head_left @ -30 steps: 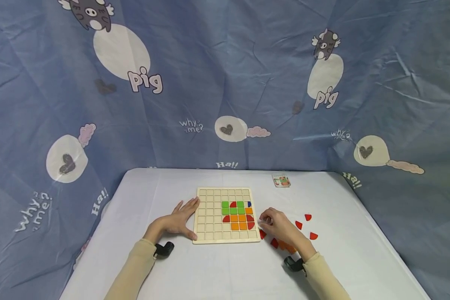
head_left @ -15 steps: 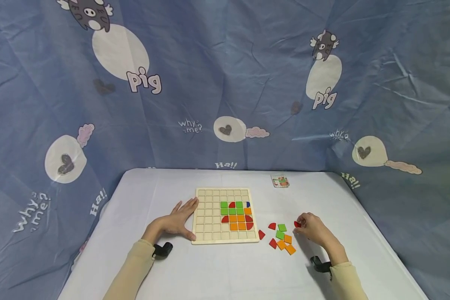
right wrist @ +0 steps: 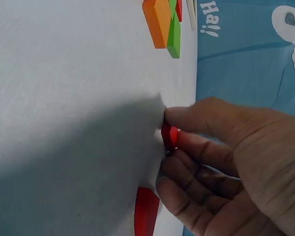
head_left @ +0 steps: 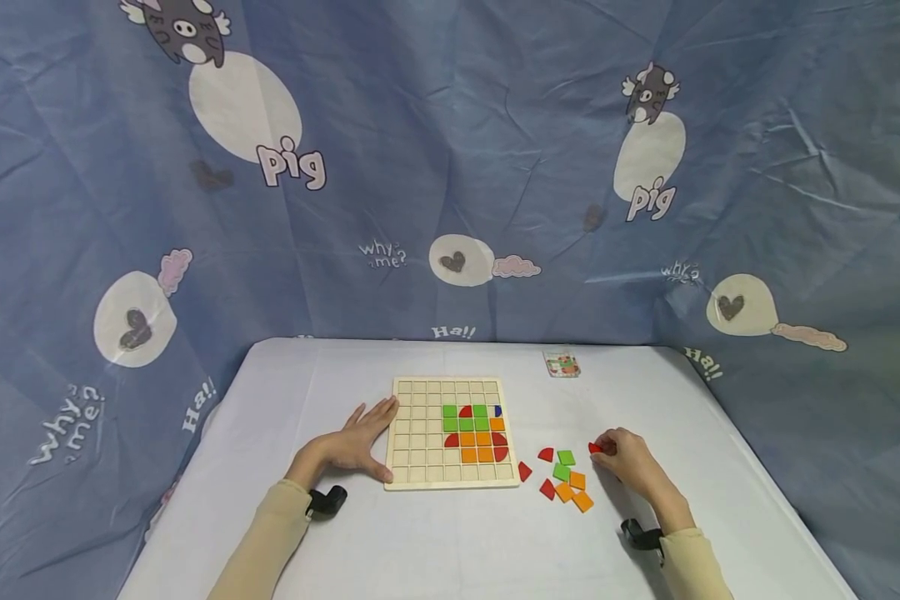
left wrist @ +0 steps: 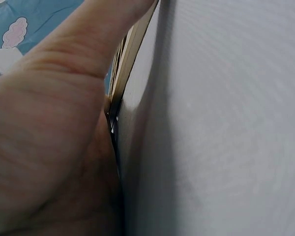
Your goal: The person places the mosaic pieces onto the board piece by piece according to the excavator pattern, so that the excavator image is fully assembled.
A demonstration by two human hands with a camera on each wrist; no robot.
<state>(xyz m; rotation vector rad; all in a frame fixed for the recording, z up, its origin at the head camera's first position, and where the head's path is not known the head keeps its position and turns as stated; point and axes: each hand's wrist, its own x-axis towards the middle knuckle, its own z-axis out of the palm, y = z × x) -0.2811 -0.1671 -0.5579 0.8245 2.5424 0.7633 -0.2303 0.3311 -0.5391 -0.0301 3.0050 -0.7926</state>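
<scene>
1. Head view: a red piece (head_left: 594,448) is pinched by the right hand (head_left: 632,462), well to the right of the board (head_left: 420,454), whose left edge is touched by the left hand (head_left: 354,442), fingers spread.
2. Left wrist view: fingertips cannot be seen.
3. Right wrist view: the piece is held between thumb and forefinger.
</scene>
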